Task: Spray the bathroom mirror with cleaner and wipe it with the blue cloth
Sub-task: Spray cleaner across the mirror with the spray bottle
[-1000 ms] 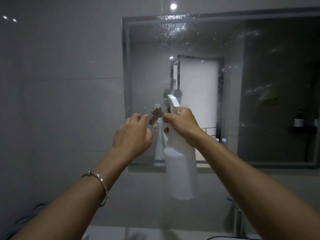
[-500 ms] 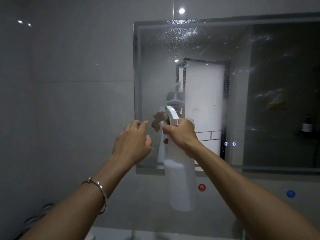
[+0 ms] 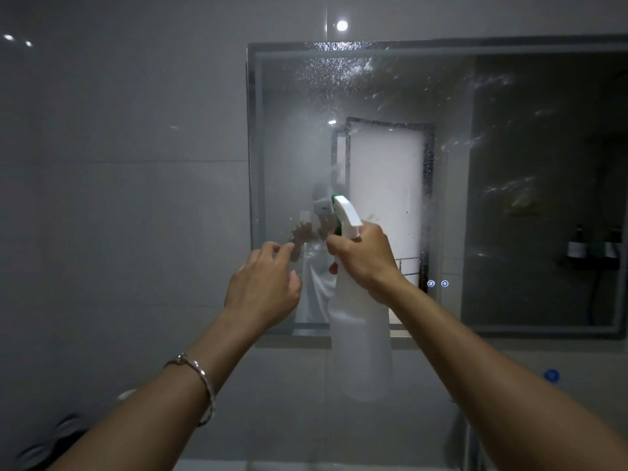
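Both hands barely shift: right hand (image 3: 365, 263) grips bottle (image 3: 360, 351), spraying mirror (image 3: 526, 130) near its lower left corner; left hand (image 3: 263, 294) hovers loosely curled, empty. Next probably needs another trigger squeeze.

Both arms raised forward; right hand (image 3: 365, 263) grips spray bottle (image 3: 362, 351) neck; left hand (image 3: 261, 287) just beside, fingers loosely curled, holding nothing.

Translucent plastic bottle (image 3: 362, 338); wet glossy mirror (image 3: 509, 164).
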`<act>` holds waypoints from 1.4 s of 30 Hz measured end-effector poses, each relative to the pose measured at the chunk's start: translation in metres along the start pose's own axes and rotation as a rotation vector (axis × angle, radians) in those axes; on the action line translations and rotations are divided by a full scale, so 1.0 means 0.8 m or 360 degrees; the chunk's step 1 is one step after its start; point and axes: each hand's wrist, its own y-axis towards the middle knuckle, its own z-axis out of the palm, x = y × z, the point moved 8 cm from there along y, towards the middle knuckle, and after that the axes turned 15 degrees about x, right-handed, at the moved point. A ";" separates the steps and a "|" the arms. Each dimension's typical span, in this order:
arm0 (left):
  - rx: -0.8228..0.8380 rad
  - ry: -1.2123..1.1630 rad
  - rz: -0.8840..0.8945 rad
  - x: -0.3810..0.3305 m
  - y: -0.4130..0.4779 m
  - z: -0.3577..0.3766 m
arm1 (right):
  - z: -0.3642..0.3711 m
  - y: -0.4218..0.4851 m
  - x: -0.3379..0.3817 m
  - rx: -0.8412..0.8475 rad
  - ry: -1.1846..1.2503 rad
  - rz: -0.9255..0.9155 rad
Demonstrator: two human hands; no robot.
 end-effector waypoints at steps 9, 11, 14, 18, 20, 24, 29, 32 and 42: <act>0.0125 -0.0004 -0.0065 0.002 -0.005 0.052 | 0.030 -0.012 -0.062 0.0255 0.0046 0.0154; 0.0175 -0.0031 -0.0091 0.005 -0.012 0.073 | 0.043 -0.020 -0.081 0.0296 0.0040 0.0210; 0.0268 -0.0064 -0.0181 0.014 -0.033 0.108 | 0.064 -0.037 -0.112 0.0288 0.0011 0.0285; 0.0396 -0.0081 -0.0278 0.031 -0.058 0.147 | 0.090 -0.054 -0.150 0.0329 -0.0033 0.0388; 0.0396 -0.0093 -0.0321 0.044 -0.061 0.152 | 0.096 -0.054 -0.155 0.0369 -0.0020 0.0397; 0.0368 -0.0106 -0.0353 0.060 -0.063 0.150 | 0.099 -0.049 -0.149 0.0431 0.0008 0.0357; 0.0344 -0.0109 -0.0348 0.062 -0.066 0.149 | 0.102 -0.050 -0.152 0.0418 -0.0043 0.0338; 0.0358 -0.0118 -0.0346 0.061 -0.069 0.155 | 0.107 -0.056 -0.159 0.0410 -0.0124 0.0331; 0.0447 -0.0140 -0.0374 0.062 -0.086 0.186 | 0.123 -0.084 -0.196 0.0513 -0.0140 0.0462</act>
